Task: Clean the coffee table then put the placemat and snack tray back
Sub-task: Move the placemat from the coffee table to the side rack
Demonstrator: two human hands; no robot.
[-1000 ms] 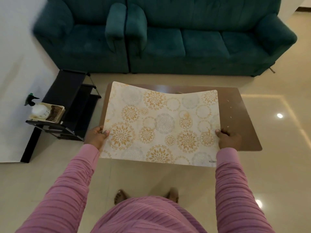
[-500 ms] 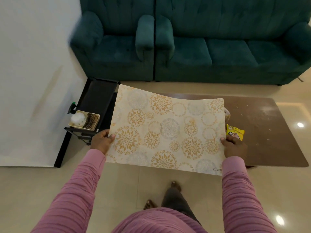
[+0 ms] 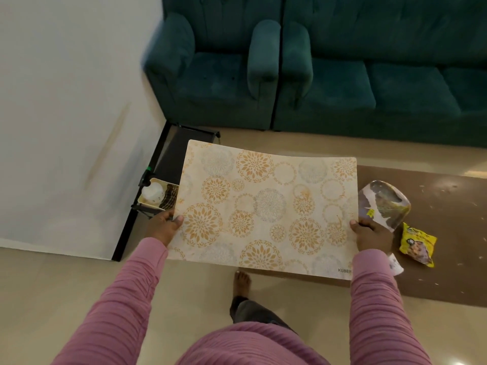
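A cream placemat (image 3: 266,209) with gold flower circles is held flat in the air in front of me, over the left end of the brown coffee table (image 3: 445,275). My left hand (image 3: 163,227) pinches its left edge and my right hand (image 3: 371,235) pinches its right edge, thumbs on top. To the right of the mat, a glassy snack tray (image 3: 387,204) rests on the table, with a yellow snack packet (image 3: 417,243) beside it. Crumbs are scattered over the tabletop.
A black side stand (image 3: 168,164) against the white wall on the left carries a small tray with a white spray bottle (image 3: 152,192). A dark green sofa (image 3: 342,83) runs along the far side. My bare foot (image 3: 241,283) is on the beige floor by the table's left end.
I and the placemat have shifted left, off most of the table. The snack tray and yellow packet, earlier hidden under the mat, now show to its right.
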